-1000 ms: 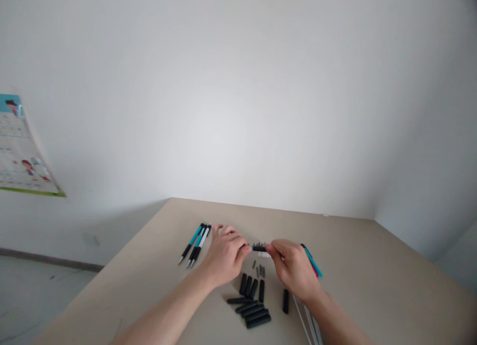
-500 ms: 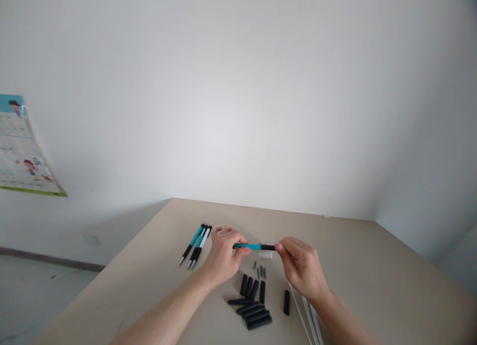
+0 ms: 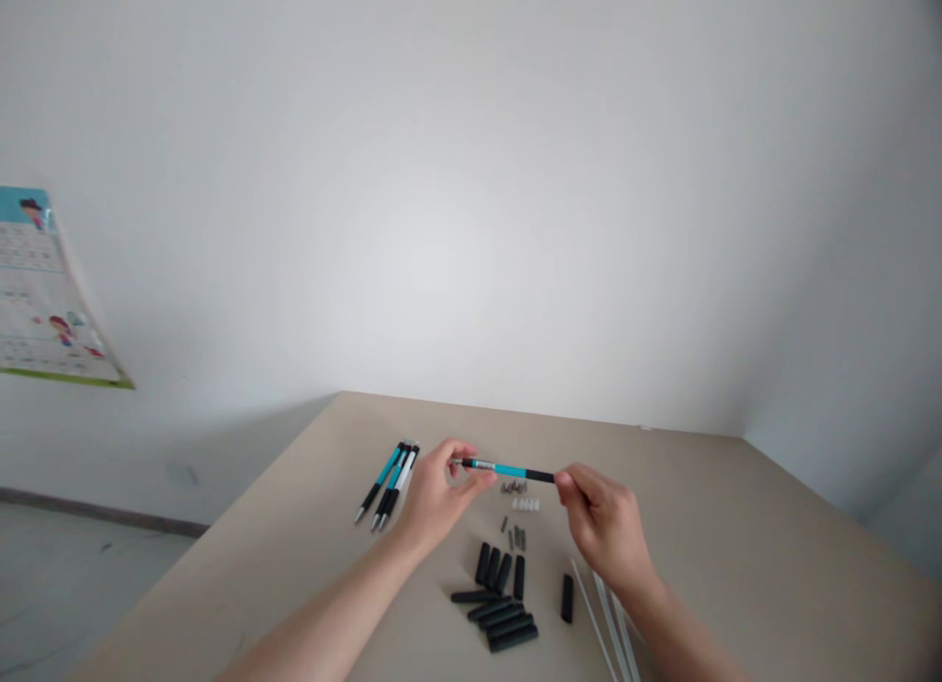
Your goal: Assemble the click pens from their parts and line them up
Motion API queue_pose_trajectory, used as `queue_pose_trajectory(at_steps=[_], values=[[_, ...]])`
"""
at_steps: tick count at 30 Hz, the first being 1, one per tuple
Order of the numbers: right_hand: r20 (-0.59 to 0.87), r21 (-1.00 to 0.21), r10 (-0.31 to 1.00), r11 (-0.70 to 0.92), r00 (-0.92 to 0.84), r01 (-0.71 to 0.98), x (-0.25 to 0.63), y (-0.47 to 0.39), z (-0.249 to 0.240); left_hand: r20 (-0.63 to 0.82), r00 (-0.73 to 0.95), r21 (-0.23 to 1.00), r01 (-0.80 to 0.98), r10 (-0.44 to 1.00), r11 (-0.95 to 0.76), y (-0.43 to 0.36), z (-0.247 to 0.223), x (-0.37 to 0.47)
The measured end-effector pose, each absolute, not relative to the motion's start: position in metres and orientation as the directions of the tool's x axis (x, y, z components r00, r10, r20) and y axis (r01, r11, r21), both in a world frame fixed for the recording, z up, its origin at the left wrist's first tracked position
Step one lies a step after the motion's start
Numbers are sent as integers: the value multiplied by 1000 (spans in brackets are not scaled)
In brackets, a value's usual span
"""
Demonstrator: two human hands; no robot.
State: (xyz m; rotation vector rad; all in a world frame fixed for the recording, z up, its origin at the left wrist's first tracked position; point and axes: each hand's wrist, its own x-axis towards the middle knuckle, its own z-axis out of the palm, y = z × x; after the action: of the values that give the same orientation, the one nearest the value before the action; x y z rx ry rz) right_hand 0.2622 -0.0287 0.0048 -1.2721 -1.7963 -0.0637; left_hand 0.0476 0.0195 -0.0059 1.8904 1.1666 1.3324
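Note:
Above the table is a ballpoint pen [image 3: 509, 470] with a blue barrel, a black grip and a clicker at its left end, held nearly level. My left hand [image 3: 442, 491] has its thumb under the barrel and its curled fingers behind the clicker end, loosely around it. My right hand [image 3: 604, 525] is closed on the black grip end, and the pen's tip is hidden in its fingers. Below the pen are small metal tips [image 3: 514, 487], a row of small white plastic parts [image 3: 526, 505] and several springs [image 3: 519, 538].
Several pens [image 3: 389, 486] lie side by side to the left of my left hand. Nearer to me are black grip sleeves [image 3: 504, 618], with one lone sleeve [image 3: 566, 599] to their right. Thin white refill-like tubes [image 3: 612, 623] lie beside my right forearm. The table [image 3: 736, 525] meets a white wall behind.
My left hand has loosened and lifted slightly, so the pen's clicker end and more of its barrel now show. The pen has tilted, its left end higher. My right hand has shifted slightly right.

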Motion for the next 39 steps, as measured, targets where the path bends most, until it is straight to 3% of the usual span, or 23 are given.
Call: queue_pose_trajectory(at_steps=[4, 10, 17, 21, 26, 29, 34, 39], values=[[728, -341, 675, 507, -118, 791, 270, -29, 11, 230, 247, 970, 21, 941, -243, 25, -11, 50], [702, -326, 681, 566, -208, 757, 268, -29, 11, 139, 331, 953, -302, 933, -34, 22, -8, 50], [607, -535, 790, 486, -86, 692, 258, -33, 7, 278, 220, 927, -315, 935, -201, 22, -4, 45], [444, -672, 894, 376, -59, 638, 241, -40, 6, 271, 145, 872, -455, 952, -179, 24, -3, 49], [270, -584, 897, 441, -350, 681, 215, -54, 9, 197, 167, 842, -534, 966, -79, 19, 0, 52], [230, -552, 904, 426, -360, 717, 210, -59, 13, 194, 238, 867, -496, 952, -53, 15, 2, 52], [148, -656, 926, 355, -347, 667, 211, -60, 17, 187, 348, 908, -419, 919, -25, 10, 3, 53], [163, -652, 916, 379, -367, 657, 210, -60, 16, 169, 393, 925, -379, 904, -8, 8, 2, 55]])
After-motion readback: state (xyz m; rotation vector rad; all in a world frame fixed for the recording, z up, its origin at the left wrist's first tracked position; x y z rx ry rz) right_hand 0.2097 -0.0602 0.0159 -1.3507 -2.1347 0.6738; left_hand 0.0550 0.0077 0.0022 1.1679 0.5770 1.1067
